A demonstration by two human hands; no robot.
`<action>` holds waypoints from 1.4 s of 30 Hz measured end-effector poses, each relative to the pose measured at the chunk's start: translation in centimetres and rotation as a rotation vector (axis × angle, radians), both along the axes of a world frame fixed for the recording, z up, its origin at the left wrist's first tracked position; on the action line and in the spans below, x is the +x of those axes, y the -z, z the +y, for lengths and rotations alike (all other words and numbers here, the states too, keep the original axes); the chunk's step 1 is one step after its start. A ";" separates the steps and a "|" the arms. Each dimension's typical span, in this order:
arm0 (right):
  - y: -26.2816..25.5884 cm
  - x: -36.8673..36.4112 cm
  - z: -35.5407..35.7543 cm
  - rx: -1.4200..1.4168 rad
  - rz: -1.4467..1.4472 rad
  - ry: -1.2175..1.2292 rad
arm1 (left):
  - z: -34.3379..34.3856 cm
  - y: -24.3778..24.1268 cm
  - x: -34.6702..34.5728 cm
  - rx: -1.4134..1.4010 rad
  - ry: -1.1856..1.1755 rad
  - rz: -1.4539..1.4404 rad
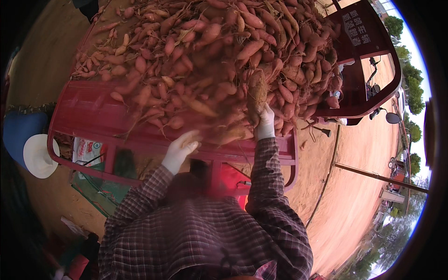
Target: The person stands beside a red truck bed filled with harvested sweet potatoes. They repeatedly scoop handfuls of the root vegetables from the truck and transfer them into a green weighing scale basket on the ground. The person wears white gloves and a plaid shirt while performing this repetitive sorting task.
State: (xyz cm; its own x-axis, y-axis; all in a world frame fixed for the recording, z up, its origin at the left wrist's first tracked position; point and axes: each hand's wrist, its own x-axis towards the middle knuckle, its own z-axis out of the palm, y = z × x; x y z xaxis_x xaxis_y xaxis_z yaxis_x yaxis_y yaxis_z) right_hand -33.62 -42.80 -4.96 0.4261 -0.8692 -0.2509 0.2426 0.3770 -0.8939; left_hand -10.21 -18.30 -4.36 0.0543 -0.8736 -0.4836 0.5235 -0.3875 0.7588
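Note:
A big heap of reddish sweet potatoes [206, 63], many with stringy roots, lies in the red metal bed of a cargo vehicle [87, 108]. My right hand [266, 122], in a white glove, grips a large brownish sweet potato [257, 92] by its lower end, holding it over the heap. In a matching glove, my left hand [181, 149] hovers near the bed's close edge, its thumb apart from the curved fingers and nothing visible in it. Below the heap, a slightly blurred sweet potato [234, 134] lies between the two hands.
A red metal frame [381, 84] with writing rises at the vehicle's right end. A person in blue with a white hat [40, 155] is at the far left. Beneath the folded-down side panel are a white printed bag [87, 150] and green mesh [98, 190]. A pole [381, 177] crosses the sandy ground.

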 end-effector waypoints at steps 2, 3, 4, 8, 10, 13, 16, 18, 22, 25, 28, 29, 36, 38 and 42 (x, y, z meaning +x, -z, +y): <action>-0.1 2.2 4.4 -0.019 -0.031 -0.128 | -2.0 1.4 -0.7 -0.118 -0.020 0.018; -1.1 4.1 6.9 -0.058 -0.026 -0.166 | -3.0 1.9 -1.0 -0.185 -0.078 0.024; -0.4 4.8 8.4 -0.166 0.074 -0.221 | -4.3 0.3 -1.6 -0.261 -0.167 0.155; -1.1 9.0 14.5 -0.212 0.432 -0.217 | -0.9 0.8 2.0 -0.165 -0.383 0.403; -1.9 10.1 15.0 -0.252 0.445 -0.022 | 3.6 1.7 4.4 -0.040 -0.504 0.705; -1.3 10.1 14.0 -0.354 0.888 0.073 | 9.9 1.5 7.9 0.054 -0.535 0.788; -2.3 14.1 16.7 -0.880 1.665 -0.096 | 13.8 2.5 10.2 -0.043 -0.501 0.347; -1.6 18.1 19.7 -1.134 1.212 -0.010 | 14.8 3.6 10.6 -0.104 -0.460 0.001; -0.9 25.3 24.3 -0.666 0.630 -0.303 | 13.2 1.4 9.7 -0.139 -0.385 -0.445; -1.4 25.6 25.1 -0.407 0.347 -0.203 | 12.8 0.1 9.8 -0.094 -0.344 -0.660; -3.7 23.9 23.3 -0.493 0.362 -0.005 | 11.0 -2.3 10.9 -0.197 -0.236 -0.595; -5.6 23.6 23.0 -0.494 0.351 0.118 | 9.5 -3.4 11.3 -0.235 -0.219 -0.450; -12.4 17.5 16.9 -0.677 0.551 0.480 | 0.6 -12.2 14.7 -0.375 -0.240 -0.860; -12.9 17.3 16.5 -0.678 0.463 0.470 | -0.3 -12.6 15.0 -0.083 0.019 -1.131; -11.1 15.9 16.0 -0.734 0.434 0.346 | 1.2 -12.5 10.3 0.031 0.134 -1.356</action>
